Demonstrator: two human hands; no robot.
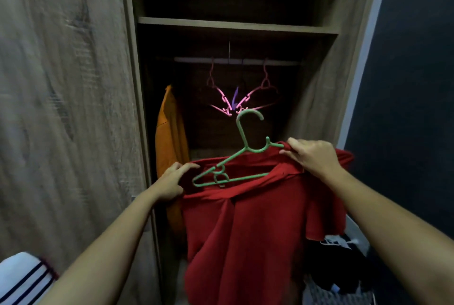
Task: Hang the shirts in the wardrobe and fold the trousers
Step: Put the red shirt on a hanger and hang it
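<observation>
**Counted, kind by kind**

Two hands: left hand and right hand. One green hanger, between the hands. Two shirts: one red shirt, below both hands, and one orange shirt, just beyond the left hand. Two pink hangers, above the hands, on one rail. One shelf, higher up.

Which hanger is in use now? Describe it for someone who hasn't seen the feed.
In front of the open wardrobe, a red shirt is held up. The hanger lies across its collar opening, hook up. It is green, unlike the pink hangers on the rail behind.
</observation>
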